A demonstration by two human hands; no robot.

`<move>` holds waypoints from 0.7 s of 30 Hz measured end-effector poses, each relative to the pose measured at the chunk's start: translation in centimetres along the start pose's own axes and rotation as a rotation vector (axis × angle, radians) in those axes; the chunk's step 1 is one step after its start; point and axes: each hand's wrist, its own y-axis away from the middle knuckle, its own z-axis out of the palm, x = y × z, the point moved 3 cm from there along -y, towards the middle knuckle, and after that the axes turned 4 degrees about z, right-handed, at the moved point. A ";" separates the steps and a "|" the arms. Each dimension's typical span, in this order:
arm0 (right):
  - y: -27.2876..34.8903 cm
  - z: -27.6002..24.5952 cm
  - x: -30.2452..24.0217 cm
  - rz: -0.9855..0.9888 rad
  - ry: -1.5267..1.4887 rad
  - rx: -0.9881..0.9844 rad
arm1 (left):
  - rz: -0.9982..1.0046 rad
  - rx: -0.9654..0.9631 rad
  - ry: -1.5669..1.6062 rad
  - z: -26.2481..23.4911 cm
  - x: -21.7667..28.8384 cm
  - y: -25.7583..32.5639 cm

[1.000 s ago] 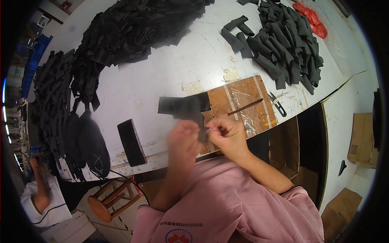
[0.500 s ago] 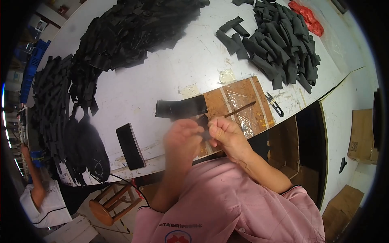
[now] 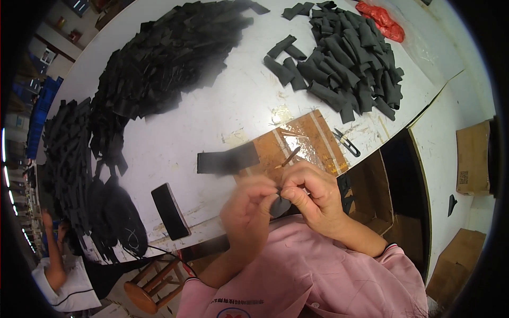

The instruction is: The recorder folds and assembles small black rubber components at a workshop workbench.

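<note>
Here, hands (image 3: 281, 204) pinching dark strip (image 3: 279, 205) — long axis unclear

On the tabletop (image 3: 222, 106), a large heap of strips (image 3: 169, 53) lies far left, and a smaller pile of strips (image 3: 350, 58) far right, with a bag (image 3: 382, 21) behind it. A board (image 3: 297, 143) sits at the near edge, a flat strip (image 3: 228, 161) overlapping its left end. Snips (image 3: 347, 143) lie just right of the board. A phone (image 3: 169, 211) lies near the edge, left of both hands. The left hand (image 3: 246, 217) and right hand (image 3: 313, 196) meet before the board, pinching a small piece (image 3: 279, 205) between them. A stool (image 3: 148, 286) stands below the tabletop.
</note>
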 end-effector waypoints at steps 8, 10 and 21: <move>-4.4 -2.6 -4.0 0.234 -0.249 -0.119 | -0.529 -0.300 1.711 1.4 1.1 -4.5; -5.2 -3.2 -1.8 0.534 -0.403 -0.187 | -0.828 -0.167 1.879 2.0 0.7 -5.6; -5.9 -2.5 2.6 0.535 -0.558 -0.344 | -0.711 -0.001 1.818 2.6 -2.7 -4.4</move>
